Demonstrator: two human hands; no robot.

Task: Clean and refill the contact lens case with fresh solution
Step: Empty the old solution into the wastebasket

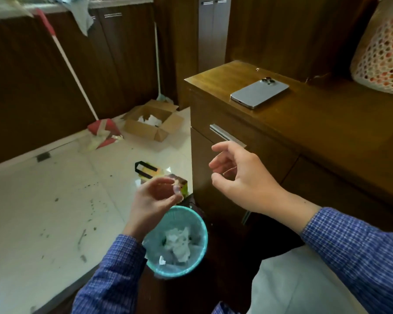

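My left hand (153, 198) hovers just above the teal waste bin (203, 232) and pinches a small pale, translucent piece (177, 189) between thumb and fingertips; the blur hides what the piece is. The bin stands on the floor and holds crumpled white tissue (177, 242). My right hand (238, 175) hangs in the air in front of the wooden cabinet, fingers loosely curled and holding nothing. No solution bottle shows in this view.
A wooden cabinet (281, 137) with a metal drawer handle (222, 133) stands at right, a grey phone (259, 92) lying on its top. On the tiled floor are an open cardboard box (154, 130), a red mop (102, 131) and a small colourful box (182, 181).
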